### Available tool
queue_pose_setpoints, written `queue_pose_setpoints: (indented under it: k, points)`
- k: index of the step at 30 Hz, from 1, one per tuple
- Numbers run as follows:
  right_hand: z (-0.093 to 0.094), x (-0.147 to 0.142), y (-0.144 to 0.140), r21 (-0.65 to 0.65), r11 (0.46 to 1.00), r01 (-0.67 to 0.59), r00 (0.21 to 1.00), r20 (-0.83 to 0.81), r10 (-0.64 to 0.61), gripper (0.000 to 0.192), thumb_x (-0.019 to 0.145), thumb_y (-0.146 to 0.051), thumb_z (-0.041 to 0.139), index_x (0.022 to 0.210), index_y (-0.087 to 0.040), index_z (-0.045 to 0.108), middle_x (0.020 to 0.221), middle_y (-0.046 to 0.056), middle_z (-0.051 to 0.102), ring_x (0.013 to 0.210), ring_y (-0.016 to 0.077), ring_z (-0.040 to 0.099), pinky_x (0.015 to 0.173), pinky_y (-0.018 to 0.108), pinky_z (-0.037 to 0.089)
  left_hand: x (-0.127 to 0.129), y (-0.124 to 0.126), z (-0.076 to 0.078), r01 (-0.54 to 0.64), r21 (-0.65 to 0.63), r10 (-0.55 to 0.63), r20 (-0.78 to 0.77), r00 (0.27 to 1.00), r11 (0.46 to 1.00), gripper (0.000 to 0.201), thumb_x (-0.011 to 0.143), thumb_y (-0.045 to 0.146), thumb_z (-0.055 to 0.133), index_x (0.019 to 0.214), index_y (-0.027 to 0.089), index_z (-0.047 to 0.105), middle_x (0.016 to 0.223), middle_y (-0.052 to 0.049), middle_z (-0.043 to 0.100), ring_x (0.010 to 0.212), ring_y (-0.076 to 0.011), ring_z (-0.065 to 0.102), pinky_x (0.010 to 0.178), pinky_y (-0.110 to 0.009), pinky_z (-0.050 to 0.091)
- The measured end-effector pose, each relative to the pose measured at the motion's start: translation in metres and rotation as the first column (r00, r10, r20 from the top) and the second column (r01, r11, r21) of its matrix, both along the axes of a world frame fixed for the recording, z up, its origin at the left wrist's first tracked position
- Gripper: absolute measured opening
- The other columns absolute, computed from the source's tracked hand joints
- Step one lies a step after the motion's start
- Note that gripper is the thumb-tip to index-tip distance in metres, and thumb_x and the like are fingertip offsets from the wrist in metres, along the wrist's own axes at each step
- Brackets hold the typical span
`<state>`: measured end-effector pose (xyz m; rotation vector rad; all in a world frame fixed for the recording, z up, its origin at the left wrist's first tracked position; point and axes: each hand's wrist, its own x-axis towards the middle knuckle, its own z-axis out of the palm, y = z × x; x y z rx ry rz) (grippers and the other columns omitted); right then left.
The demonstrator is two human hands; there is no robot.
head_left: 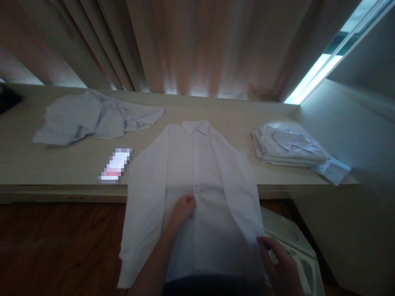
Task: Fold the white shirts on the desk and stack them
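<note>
Head view, nearest first: the right hand (282,267) pinches the hem corner of a white shirt (197,193), while the left hand (182,209) presses flat by the button placket. The shirt lies buttoned and face-up, collar away, its tail hanging off the pale wooden table (46,172); thin, smooth cotton, seemingly unfolded. Farther right sits a folded stack (288,148); far left, a crumpled shirt (92,119) waits.

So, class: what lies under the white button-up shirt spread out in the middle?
The white button-up shirt lies on the pale wooden counter, its lower half hanging past the edge. Whatever sits beneath the fabric is hidden.
</note>
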<state>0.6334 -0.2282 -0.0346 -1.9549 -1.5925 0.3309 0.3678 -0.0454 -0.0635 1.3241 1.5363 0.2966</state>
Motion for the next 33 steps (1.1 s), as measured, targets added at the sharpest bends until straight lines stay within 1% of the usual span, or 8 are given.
queue_pose_setpoints:
  k: [4,9,15,23,26,28,31,33]
  points:
    - [0.002,0.002,-0.001,-0.017,0.999,0.030,1.000,-0.009,-0.030,0.025,0.084,-0.041,0.050,0.087,-0.023,0.066,0.083,0.003,0.071,0.075,0.0189,0.067,0.067,0.027,0.055,0.002,0.000,0.001,-0.006,0.033,0.005,0.055,0.998,0.999,0.034,0.078,0.034,0.038,0.075,0.012,0.064,0.063,-0.002,0.060,0.055,-0.0116,0.052,0.054,-0.023,0.039]
    - [0.008,0.005,-0.004,-0.048,0.998,0.051,0.999,-0.001,-0.051,0.026,0.083,-0.042,0.050,0.085,-0.023,0.067,0.081,0.003,0.071,0.072,0.0187,0.067,0.063,0.025,0.054,0.003,-0.002,-0.002,-0.036,0.088,0.028,0.084,0.996,0.995,0.031,0.075,0.035,0.040,0.073,0.014,0.062,0.061,0.001,0.056,0.055,-0.0117,0.050,0.054,-0.024,0.037]
    - [0.005,0.010,-0.006,-0.050,0.996,0.078,0.997,0.011,-0.078,0.028,0.082,-0.044,0.050,0.086,-0.022,0.067,0.082,0.004,0.072,0.072,0.0190,0.067,0.063,0.025,0.054,0.001,-0.001,-0.005,-0.023,0.100,0.016,0.075,0.997,0.995,0.030,0.073,0.037,0.041,0.061,0.015,0.058,0.052,0.002,0.051,0.052,-0.0121,0.048,0.054,-0.024,0.036]
    - [-0.003,0.027,-0.008,-0.110,0.979,0.173,0.985,0.002,-0.174,0.031,0.079,-0.047,0.051,0.088,-0.023,0.067,0.087,0.003,0.071,0.074,0.0199,0.067,0.066,0.027,0.053,-0.002,0.000,-0.008,0.003,0.128,-0.011,0.061,0.998,0.992,0.031,0.075,0.037,0.042,0.067,0.015,0.062,0.062,-0.001,0.058,0.061,-0.0140,0.052,0.061,-0.026,0.039]
    - [-0.009,0.033,-0.007,-0.198,0.952,0.235,0.965,-0.069,-0.253,0.036,0.079,-0.052,0.050,0.090,-0.022,0.066,0.090,0.005,0.071,0.080,0.0217,0.066,0.071,0.030,0.053,0.001,0.001,-0.013,0.017,0.130,-0.024,0.053,0.998,0.991,0.028,0.076,0.035,0.043,0.073,0.014,0.063,0.069,-0.003,0.062,0.066,-0.0148,0.054,0.065,-0.027,0.041]
    - [-0.017,0.036,-0.006,-0.284,0.922,0.263,0.936,-0.156,-0.315,0.043,0.077,-0.055,0.049,0.097,-0.020,0.063,0.095,0.007,0.070,0.086,0.0232,0.066,0.075,0.031,0.053,0.001,0.001,-0.014,0.022,0.125,-0.029,0.050,0.998,0.992,0.025,0.074,0.034,0.047,0.079,0.014,0.063,0.075,-0.004,0.064,0.070,-0.0154,0.056,0.067,-0.027,0.042]
    - [-0.033,0.039,-0.003,-0.397,0.872,0.287,0.855,-0.304,-0.419,0.058,0.071,-0.061,0.052,0.109,-0.018,0.056,0.105,0.011,0.067,0.096,0.0259,0.064,0.077,0.033,0.053,-0.010,-0.005,-0.003,0.004,0.121,-0.009,0.043,0.999,0.993,0.033,0.075,0.037,0.050,0.095,0.014,0.061,0.086,-0.006,0.066,0.074,-0.0159,0.058,0.068,-0.027,0.044]
    - [-0.044,0.042,-0.004,-0.447,0.843,0.298,0.808,-0.352,-0.472,0.065,0.065,-0.064,0.053,0.111,-0.018,0.054,0.110,0.013,0.065,0.101,0.0281,0.062,0.080,0.034,0.053,-0.032,-0.013,0.010,-0.032,0.154,0.024,0.049,0.999,0.988,0.042,0.078,0.042,0.047,0.109,0.015,0.056,0.093,-0.007,0.065,0.074,-0.0154,0.059,0.069,-0.028,0.046]
